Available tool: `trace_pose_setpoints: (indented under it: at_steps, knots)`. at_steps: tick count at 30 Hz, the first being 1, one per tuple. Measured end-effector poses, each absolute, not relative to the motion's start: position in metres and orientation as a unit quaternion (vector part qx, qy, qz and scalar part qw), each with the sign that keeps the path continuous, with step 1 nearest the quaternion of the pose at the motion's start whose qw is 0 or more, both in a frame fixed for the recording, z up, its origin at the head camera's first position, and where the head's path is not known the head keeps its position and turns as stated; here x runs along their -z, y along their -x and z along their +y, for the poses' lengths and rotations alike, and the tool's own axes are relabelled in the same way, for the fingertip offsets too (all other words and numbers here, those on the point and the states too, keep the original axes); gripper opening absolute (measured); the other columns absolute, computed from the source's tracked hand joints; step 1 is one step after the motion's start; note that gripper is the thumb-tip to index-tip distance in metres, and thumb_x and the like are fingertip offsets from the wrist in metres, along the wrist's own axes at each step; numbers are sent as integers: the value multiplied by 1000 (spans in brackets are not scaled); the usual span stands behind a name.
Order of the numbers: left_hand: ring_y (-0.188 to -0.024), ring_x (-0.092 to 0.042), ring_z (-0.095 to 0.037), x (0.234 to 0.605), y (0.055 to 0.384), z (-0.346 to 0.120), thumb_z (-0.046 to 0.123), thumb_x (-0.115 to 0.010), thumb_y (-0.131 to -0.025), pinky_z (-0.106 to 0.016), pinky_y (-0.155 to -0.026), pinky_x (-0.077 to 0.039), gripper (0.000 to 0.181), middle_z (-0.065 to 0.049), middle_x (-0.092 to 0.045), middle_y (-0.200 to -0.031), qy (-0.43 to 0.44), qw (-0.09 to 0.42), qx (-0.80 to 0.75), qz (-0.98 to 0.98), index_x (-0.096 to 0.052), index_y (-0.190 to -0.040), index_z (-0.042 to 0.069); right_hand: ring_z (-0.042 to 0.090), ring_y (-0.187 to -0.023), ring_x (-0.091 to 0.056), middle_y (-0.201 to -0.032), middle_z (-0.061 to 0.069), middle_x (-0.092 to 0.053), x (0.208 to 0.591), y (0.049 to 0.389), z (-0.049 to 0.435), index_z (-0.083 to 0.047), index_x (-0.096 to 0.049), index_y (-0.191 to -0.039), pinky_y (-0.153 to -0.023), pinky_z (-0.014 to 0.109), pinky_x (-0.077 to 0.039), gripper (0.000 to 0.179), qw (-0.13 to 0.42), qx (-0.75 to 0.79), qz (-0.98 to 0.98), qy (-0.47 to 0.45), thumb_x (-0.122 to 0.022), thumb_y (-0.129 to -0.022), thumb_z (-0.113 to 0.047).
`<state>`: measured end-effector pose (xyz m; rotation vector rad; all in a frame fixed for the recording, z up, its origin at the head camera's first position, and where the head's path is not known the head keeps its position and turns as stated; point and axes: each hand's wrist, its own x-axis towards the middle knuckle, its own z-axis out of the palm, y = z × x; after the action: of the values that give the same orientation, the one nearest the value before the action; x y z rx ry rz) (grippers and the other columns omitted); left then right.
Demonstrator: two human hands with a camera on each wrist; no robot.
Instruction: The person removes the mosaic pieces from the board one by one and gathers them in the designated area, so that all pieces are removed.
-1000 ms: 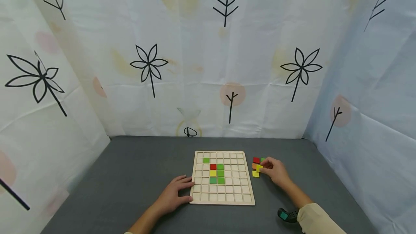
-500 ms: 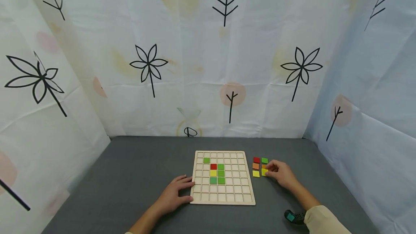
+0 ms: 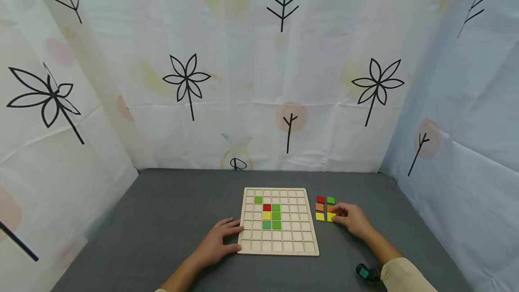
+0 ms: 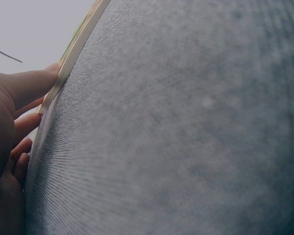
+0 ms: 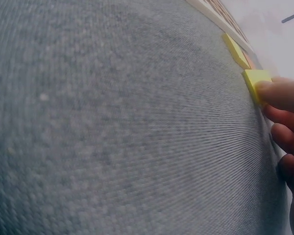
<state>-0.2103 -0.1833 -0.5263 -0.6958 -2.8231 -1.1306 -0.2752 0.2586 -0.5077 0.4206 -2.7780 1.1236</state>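
A wooden grid board (image 3: pixel 298 239) lies on the grey table with several green tiles, one red tile (image 3: pixel 266 207) and one yellow tile (image 3: pixel 266 215) set in its squares. My left hand (image 3: pixel 216 243) rests at the board's left side, fingers spread and relaxed, thumb and fingertips touching the edge. Right of the board, my right hand (image 3: pixel 353 221) pinches a loose yellow square tile (image 5: pixel 255 81) low at the table, thumb on it. A second yellow tile (image 3: pixel 320 216) lies just left of it. The right fingers partly cover an orange tile (image 3: pixel 329 208).
Above the yellow tiles lie another orange tile (image 3: pixel 319 207), a red tile (image 3: pixel 320 199) and a green tile (image 3: pixel 330 200), forming two columns. A black device with a teal patch (image 3: pixel 364 273) shows by the right sleeve. Patterned white cloth (image 3: pixel 243 125) surrounds the table.
My right hand has shifted right with the yellow tile, from over the left column to the foot of the right column, uncovering the green tile. The left hand stays put.
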Motion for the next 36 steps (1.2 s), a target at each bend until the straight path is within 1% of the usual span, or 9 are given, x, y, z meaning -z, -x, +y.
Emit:
trace_pose_setpoints:
  at_steps: [5, 8, 16, 23, 29, 36]
  knots:
    - [-134, -38, -35, 526, 211, -183, 40, -77, -81, -61, -101, -33, 56, -6, -55, -138, 223, 8, 364, -905, -66, -128, 13, 13, -69, -51, -81, -2, -59, 509, 275, 259, -4, -72, -94, -61, 29, -43, 13, 64, -364, -918, -143, -75, -82, -5]
    - [-134, -38, -36, 525, 211, -183, 39, -77, -81, -61, -101, -32, 55, -6, -55, -138, 222, 7, 364, -904, -66, -128, 13, 13, -69, -51, -81, -3, -58, 508, 276, 260, -4, -73, -95, -61, 30, -43, 12, 58, -355, -922, -144, -75, -83, -6]
    - [-134, -38, -36, 523, 210, -182, 38, -77, -81, -62, -101, -32, 54, -7, -55, -138, 221, 11, 364, -905, -66, -128, 13, 14, -72, -50, -83, -2, -58, 505, 278, 260, -4, -74, -97, -63, 31, -43, 13, 30, -340, -928, -147, -74, -84, -7]
    - [-134, -39, -36, 524, 211, -182, 38, -78, -81, -62, -101, -32, 54, -7, -56, -137, 221, 10, 362, -906, -66, -127, 12, 15, -71, -49, -81, -1, -56, 498, 282, 258, -2, -73, -95, -65, 34, -42, 12, 6, -322, -933, -158, -73, -84, -6]
    - [-134, -39, -36, 524, 210, -182, 39, -77, -81, -62, -101, -32, 55, -6, -56, -138, 219, 8, 361, -907, -66, -127, 13, 16, -75, -53, -84, 0, -62, 489, 286, 252, -3, -72, -93, -69, 38, -47, 9, -19, -307, -939, -153, -71, -85, -6]
    - [-133, -39, -36, 524, 211, -182, 39, -78, -80, -62, -101, -32, 55, -6, -56, -138, 220, 8, 361, -906, -66, -127, 13, 15, -72, -54, -82, -1, -61, 480, 291, 243, -5, -71, -90, -63, 35, -47, 5, -10, -307, -940, -151, -69, -89, -10]
